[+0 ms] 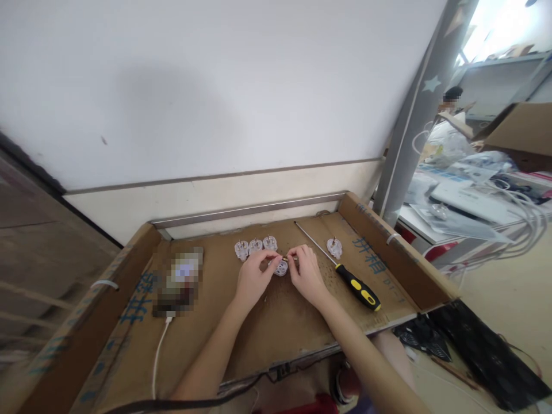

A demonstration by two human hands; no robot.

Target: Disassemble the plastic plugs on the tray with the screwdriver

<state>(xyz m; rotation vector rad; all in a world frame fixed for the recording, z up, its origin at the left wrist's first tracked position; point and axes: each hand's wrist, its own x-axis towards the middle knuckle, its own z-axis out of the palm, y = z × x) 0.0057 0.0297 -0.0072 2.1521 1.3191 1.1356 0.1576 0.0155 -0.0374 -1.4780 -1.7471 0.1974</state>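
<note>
At the middle of the cardboard-lined bench, my left hand (257, 277) and my right hand (307, 273) meet fingertip to fingertip. Between their pinched fingers is a small brass-coloured part (284, 259), too small to identify. Just beneath the fingertips lies a clear plastic plug housing (281, 268), partly covered by them. Behind my left hand, a clear plug piece with pins (242, 249), a second one (256, 246) and a third (269, 243) form a row. Another plug piece (334, 247) rests to the right. A yellow-and-black screwdriver (357, 287) lies right of my right hand, its shaft pointing away.
Raised cardboard sides (383, 247) edge the bench, with a white wall (215, 103) behind. A blurred-out device (183, 279) with a white cable (160, 356) lies at left. A grey post (414, 121) and a cluttered table (470, 201) stand right; a person (451, 100) is farther back.
</note>
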